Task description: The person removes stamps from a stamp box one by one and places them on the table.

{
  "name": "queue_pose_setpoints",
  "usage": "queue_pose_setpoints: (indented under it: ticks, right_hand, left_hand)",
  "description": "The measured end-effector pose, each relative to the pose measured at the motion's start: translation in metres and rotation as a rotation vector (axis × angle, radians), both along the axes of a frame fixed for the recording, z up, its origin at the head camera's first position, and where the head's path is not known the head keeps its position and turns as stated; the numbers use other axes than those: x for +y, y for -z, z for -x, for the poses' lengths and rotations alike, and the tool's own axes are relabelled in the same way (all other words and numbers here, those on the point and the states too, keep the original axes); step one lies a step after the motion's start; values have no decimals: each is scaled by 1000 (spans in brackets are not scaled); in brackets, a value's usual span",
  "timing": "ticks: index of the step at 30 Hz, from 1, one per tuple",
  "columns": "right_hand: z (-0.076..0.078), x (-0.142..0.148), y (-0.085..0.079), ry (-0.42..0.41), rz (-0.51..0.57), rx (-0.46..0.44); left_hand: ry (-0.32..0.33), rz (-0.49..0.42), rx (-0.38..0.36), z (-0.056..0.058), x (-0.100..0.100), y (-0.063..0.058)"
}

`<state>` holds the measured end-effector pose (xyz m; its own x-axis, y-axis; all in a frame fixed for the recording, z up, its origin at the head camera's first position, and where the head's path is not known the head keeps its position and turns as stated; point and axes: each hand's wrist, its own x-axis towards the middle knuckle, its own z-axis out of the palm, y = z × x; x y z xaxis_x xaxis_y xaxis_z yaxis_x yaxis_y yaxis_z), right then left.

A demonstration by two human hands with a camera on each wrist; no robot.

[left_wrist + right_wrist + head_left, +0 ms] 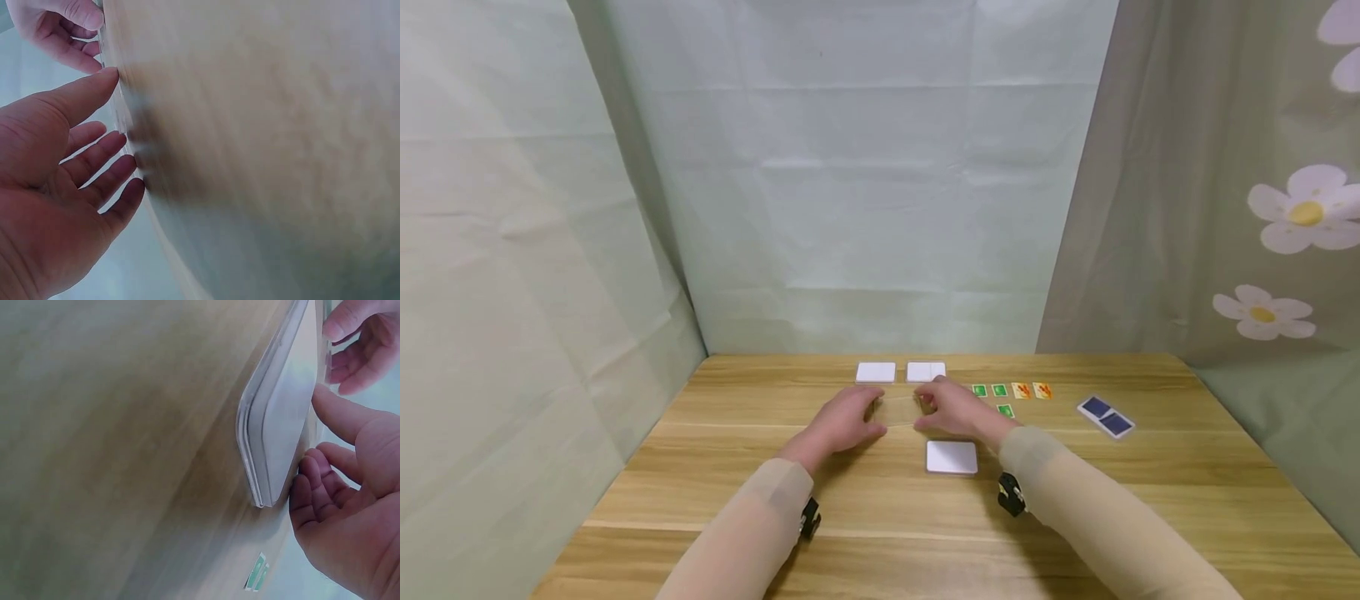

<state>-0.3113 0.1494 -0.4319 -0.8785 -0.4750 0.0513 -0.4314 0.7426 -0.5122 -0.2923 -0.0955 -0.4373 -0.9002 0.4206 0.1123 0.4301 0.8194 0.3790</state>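
A thin, clear rectangular plate (897, 410) lies low over the wooden table between the two hands. The left hand (847, 417) holds its left end, thumb near side and fingers far side; the left wrist view shows that hand's fingertips (134, 164) close to the tabletop. At the plate's right end, the right hand (958, 408) grips in the same way, with its last fingers curled in toward the palm in the right wrist view. A white stack of cards in a clear case (287, 419) lies just on the near side of the right hand.
Two white cards, a left one (876, 372) and a right one (931, 367), lie at the table's back. Right of the right hand are small green stickers (999, 390) and orange stickers (1021, 391). Farther right is a white piece with dark blue panels (1106, 417). Curtains enclose the table.
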Motion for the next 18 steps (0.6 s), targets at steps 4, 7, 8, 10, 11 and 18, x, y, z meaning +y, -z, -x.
queue_pose_setpoints:
  ticks: [4,7,8,10,11,18]
  right_hand:
    - [1,0,1,13,-19,6]
    - [3,0,1,19,-23,9]
    - [3,0,1,18,-22,8]
    - [4,1,1,15,-23,11]
    - [4,2,1,13,-24,11]
    - [1,6,-1,5,-18,-12]
  left_hand:
    - [6,-11,-2,1,2,-2]
    - [16,-17,4,1,4,-3]
    - [20,-19,4,1,4,-3]
    - [28,-22,9,2,5,-3]
    - [34,-24,13,2,5,-3]
    - [79,-19,25,4,8,-3]
